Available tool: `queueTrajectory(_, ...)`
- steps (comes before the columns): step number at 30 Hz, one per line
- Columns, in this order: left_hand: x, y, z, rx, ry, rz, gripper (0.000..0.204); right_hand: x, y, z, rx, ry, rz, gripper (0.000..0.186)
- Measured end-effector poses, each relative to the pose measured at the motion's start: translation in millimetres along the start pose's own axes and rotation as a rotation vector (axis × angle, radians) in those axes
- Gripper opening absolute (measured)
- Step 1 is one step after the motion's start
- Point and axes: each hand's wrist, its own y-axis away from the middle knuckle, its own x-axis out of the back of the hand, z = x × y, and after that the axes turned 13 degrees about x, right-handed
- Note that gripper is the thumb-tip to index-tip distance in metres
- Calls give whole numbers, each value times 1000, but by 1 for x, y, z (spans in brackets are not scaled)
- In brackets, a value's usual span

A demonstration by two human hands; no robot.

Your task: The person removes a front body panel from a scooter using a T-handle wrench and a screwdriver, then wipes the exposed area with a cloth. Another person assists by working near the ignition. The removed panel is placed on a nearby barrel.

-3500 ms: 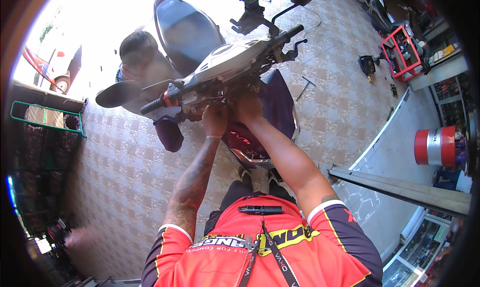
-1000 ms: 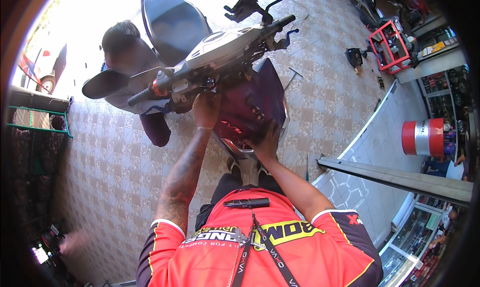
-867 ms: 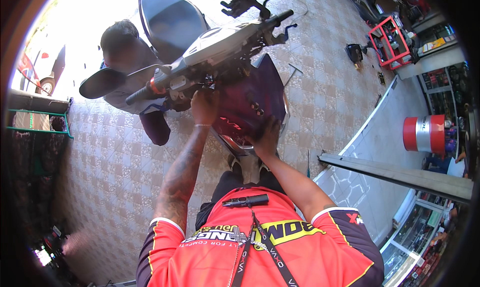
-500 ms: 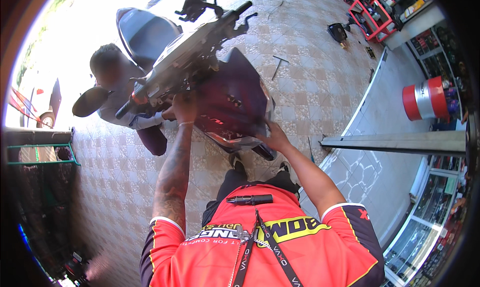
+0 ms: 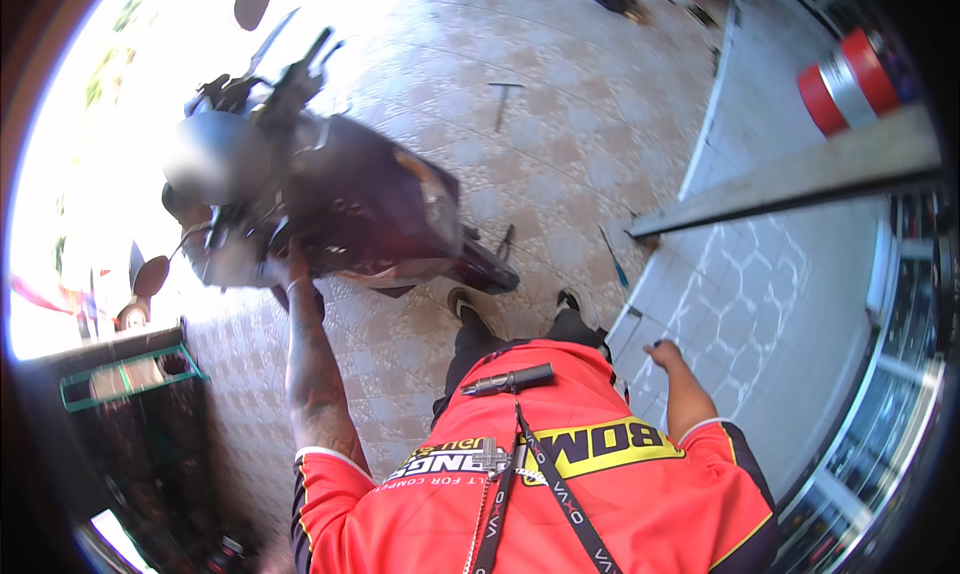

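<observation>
Just beyond the left hand (image 5: 291, 267) is the dark scooter (image 5: 375, 204); forward-left of the right hand (image 5: 662, 354) lies a T-shaped tool (image 5: 501, 102). I cannot tell either hand's grip.

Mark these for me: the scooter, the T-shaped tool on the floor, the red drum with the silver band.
Scooter (image 5: 365, 196), head view: dark front panel.
T-shaped tool (image 5: 503, 100), head view: its shaft.
Red drum (image 5: 848, 87), head view: its silver band.

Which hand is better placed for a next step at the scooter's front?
Likely the left hand: it reaches the scooter at its front end, though blur hides whether it grips anything. The right hand is out to the side, well apart from the scooter.
</observation>
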Motion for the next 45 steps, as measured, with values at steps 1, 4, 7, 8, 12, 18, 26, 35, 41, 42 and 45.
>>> queueTrajectory(1, 3, 11, 4, 16, -85, -29, 65, 5, 3, 15, -1, -43, 58, 69)
queueTrajectory(4, 2, 57, 17, 206, -64, -58, 78, 21, 11, 36, 15, -256, 317, 64)
queueTrajectory(7, 0, 91, 19, 267, -58, -101, 79, 35, 12, 25, -16, -350, 341, 62)
queueTrajectory(8, -3, 98, 17, 302, -56, -105, 78, 38, 11, 17, -48, -365, 337, 62)
queueTrajectory(12, -28, 117, -1, 306, 200, -247, 72, 44, 10, -27, -10, -497, 325, 60)
queueTrajectory(18, -71, 142, -16, 194, -92, -273, 83, 36, 14, -63, 22, -495, 189, 60)
queueTrajectory(26, -89, 174, -21, 24, -226, -98, 94, 14, -78, -47, -42, -329, 35, 61)
queueTrajectory(35, -97, 205, 14, 287, 71, -125, 62, 20, -351, -36, -60, -278, -9, 56)
queueTrajectory(41, -80, 201, 13, -137, -1339, -93, 46, -41, -502, 28, -62, -64, -75, 49)
queueTrajectory(42, -80, 201, 11, -149, -1335, -86, 46, -56, -531, 39, -33, 16, -145, 47)
queueTrajectory(45, -88, 203, 3, 167, -727, 75, 45, -106, -584, 70, -31, -124, 112, 62)
